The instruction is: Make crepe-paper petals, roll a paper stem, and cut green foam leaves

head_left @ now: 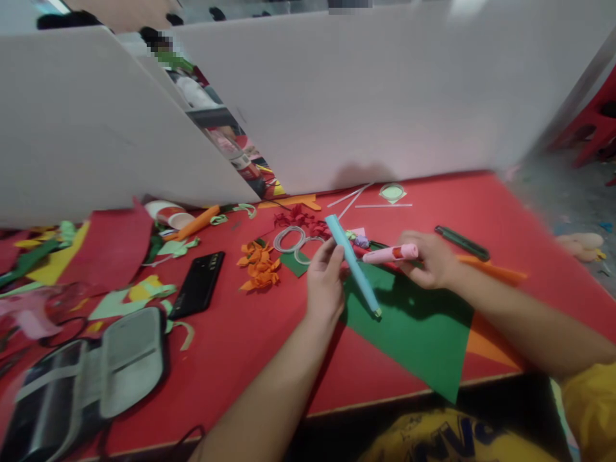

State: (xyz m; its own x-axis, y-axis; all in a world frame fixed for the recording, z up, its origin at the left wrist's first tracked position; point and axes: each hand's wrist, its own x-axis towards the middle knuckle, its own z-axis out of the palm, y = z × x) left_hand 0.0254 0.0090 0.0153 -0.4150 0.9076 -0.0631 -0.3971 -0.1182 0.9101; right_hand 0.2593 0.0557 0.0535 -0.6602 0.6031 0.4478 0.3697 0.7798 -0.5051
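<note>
Held upright at a slant in my left hand (326,277) is a light blue rolled-paper tube (355,268), its lower end showing a small pale green tip. My right hand (430,260) is closed around a pink pen-like tool (391,254) with an orange-red part, pointing left toward the tube but apart from it. Exactly what kind of tool it is cannot be made out. Beneath both hands lies a sheet of green paper (418,333). Left of my left hand are orange paper flowers (260,264), coiled clear rings (289,239) and crumpled red paper pieces (301,219).
A dark utility knife (462,242) lies right of my right hand, near orange paper (491,340). To the left are a black phone (198,284), an open grey case (132,362), a paper cup (169,215) and paper scraps. White panels (385,96) stand along the back edge.
</note>
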